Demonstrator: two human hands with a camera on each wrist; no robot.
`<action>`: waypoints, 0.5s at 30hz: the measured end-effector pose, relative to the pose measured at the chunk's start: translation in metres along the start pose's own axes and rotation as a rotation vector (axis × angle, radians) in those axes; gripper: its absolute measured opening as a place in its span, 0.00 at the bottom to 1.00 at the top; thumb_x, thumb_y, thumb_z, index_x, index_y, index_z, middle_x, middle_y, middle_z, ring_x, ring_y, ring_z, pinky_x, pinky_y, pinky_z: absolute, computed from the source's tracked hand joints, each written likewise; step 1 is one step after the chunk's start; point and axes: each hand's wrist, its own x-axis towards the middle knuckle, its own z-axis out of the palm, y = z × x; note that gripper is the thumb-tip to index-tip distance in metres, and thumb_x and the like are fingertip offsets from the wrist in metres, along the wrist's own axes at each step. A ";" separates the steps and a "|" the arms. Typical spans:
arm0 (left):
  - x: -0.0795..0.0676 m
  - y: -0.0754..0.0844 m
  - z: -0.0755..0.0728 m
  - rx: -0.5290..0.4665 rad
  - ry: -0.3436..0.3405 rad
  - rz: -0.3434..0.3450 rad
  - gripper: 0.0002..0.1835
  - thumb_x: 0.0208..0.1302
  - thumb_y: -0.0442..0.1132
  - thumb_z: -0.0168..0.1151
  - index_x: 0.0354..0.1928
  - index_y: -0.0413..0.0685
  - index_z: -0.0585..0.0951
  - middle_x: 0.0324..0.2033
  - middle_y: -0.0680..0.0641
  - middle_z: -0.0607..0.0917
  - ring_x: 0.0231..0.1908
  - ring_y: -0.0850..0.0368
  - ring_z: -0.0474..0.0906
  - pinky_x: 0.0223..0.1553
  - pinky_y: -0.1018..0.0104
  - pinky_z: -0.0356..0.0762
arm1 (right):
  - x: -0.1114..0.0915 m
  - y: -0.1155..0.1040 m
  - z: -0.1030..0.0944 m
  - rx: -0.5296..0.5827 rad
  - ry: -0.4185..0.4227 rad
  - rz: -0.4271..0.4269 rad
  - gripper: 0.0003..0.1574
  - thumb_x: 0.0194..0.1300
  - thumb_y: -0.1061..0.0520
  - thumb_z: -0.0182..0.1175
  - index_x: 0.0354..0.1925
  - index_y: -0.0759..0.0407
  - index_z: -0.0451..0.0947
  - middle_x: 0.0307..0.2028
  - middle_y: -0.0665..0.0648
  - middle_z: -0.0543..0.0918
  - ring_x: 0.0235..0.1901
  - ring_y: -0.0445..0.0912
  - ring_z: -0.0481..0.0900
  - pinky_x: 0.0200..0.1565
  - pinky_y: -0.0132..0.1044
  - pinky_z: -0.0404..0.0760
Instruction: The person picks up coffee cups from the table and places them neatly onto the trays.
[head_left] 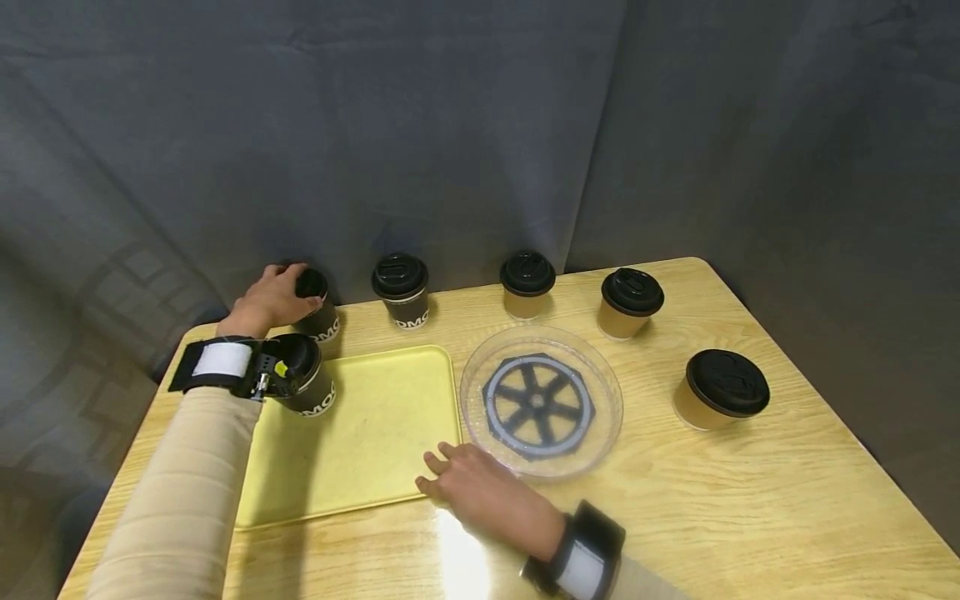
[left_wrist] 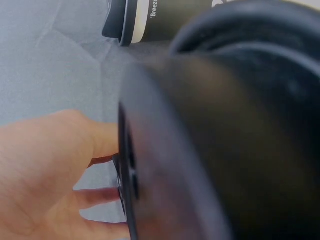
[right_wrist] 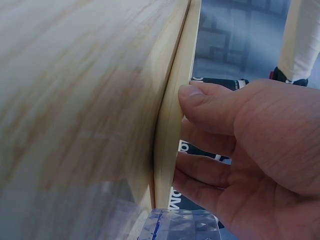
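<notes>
My left hand [head_left: 268, 300] reaches to the back left corner of the table and grips a dark paper cup [head_left: 324, 322] by its black lid, thumb on the near side and fingers over the far side. Under that wrist, a second dark lidded cup [head_left: 318, 392] stands on the yellow tray [head_left: 382, 442]; its lid and side loom large in the left wrist view. At the tray's front right corner is my right hand [head_left: 491, 496], fingers loosely extended. In the right wrist view its thumb and fingertips lie right at the tray rim [right_wrist: 172, 115].
Behind the tray stands another dark lidded cup [head_left: 401, 292]. Tan cups with black lids [head_left: 527, 287], [head_left: 630, 304], [head_left: 722, 390] stand along the back and right. A round clear dish [head_left: 611, 417] with a spoked pattern sits right of the tray. A grey curtain [head_left: 450, 125] hangs behind.
</notes>
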 end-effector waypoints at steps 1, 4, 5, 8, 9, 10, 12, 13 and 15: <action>0.000 0.000 0.000 -0.001 0.000 0.001 0.41 0.69 0.52 0.51 0.76 0.43 0.48 0.69 0.24 0.48 0.64 0.21 0.54 0.60 0.24 0.57 | 0.000 0.000 0.000 0.002 0.001 0.002 0.23 0.67 0.54 0.57 0.59 0.38 0.77 0.61 0.51 0.78 0.60 0.50 0.78 0.59 0.40 0.78; 0.000 -0.001 -0.001 -0.006 -0.005 0.006 0.41 0.69 0.52 0.51 0.76 0.43 0.48 0.68 0.22 0.47 0.62 0.19 0.56 0.59 0.25 0.60 | -0.001 0.000 0.000 0.007 -0.001 0.005 0.23 0.67 0.55 0.57 0.59 0.38 0.76 0.61 0.51 0.78 0.60 0.50 0.78 0.60 0.40 0.78; 0.000 -0.001 -0.001 -0.012 -0.006 0.005 0.41 0.69 0.52 0.52 0.76 0.43 0.48 0.68 0.22 0.46 0.62 0.18 0.57 0.59 0.25 0.60 | -0.001 0.000 0.000 0.008 0.003 0.005 0.23 0.67 0.55 0.57 0.59 0.38 0.76 0.61 0.51 0.78 0.60 0.50 0.78 0.59 0.40 0.78; 0.001 -0.001 0.000 -0.030 -0.007 0.000 0.41 0.69 0.51 0.53 0.76 0.43 0.48 0.67 0.21 0.46 0.61 0.17 0.57 0.58 0.26 0.61 | -0.001 0.000 0.000 0.005 0.009 0.001 0.23 0.67 0.55 0.57 0.59 0.38 0.76 0.61 0.52 0.78 0.60 0.49 0.79 0.59 0.40 0.79; 0.001 -0.001 0.000 -0.036 -0.004 -0.001 0.41 0.68 0.51 0.53 0.76 0.42 0.48 0.67 0.20 0.46 0.61 0.17 0.57 0.58 0.26 0.61 | -0.001 0.000 0.000 0.003 0.011 0.000 0.23 0.67 0.55 0.57 0.59 0.38 0.77 0.61 0.52 0.79 0.60 0.49 0.79 0.58 0.40 0.79; 0.001 -0.001 0.000 -0.040 0.000 -0.002 0.41 0.68 0.50 0.53 0.76 0.42 0.49 0.67 0.20 0.47 0.61 0.17 0.57 0.58 0.26 0.61 | 0.000 0.000 0.000 0.001 0.013 -0.001 0.23 0.67 0.55 0.57 0.59 0.38 0.77 0.61 0.51 0.79 0.59 0.49 0.79 0.58 0.40 0.79; 0.000 -0.001 0.000 -0.042 0.008 0.001 0.41 0.68 0.50 0.54 0.75 0.41 0.50 0.67 0.20 0.47 0.61 0.17 0.56 0.59 0.25 0.61 | -0.001 0.000 0.001 0.000 0.014 0.000 0.24 0.66 0.55 0.58 0.59 0.38 0.77 0.61 0.51 0.79 0.59 0.49 0.79 0.58 0.40 0.79; 0.000 -0.001 0.000 -0.041 0.011 0.003 0.41 0.68 0.50 0.53 0.75 0.41 0.50 0.67 0.20 0.47 0.61 0.17 0.56 0.59 0.25 0.61 | -0.001 0.000 0.001 0.000 0.014 0.001 0.24 0.66 0.55 0.58 0.59 0.38 0.77 0.61 0.51 0.79 0.59 0.49 0.79 0.58 0.40 0.79; 0.000 -0.002 0.000 -0.040 0.017 0.006 0.40 0.68 0.49 0.53 0.75 0.40 0.50 0.67 0.20 0.47 0.61 0.17 0.56 0.59 0.25 0.60 | -0.001 0.000 0.001 0.000 0.014 0.003 0.24 0.65 0.55 0.59 0.59 0.38 0.77 0.61 0.51 0.79 0.60 0.49 0.79 0.58 0.39 0.79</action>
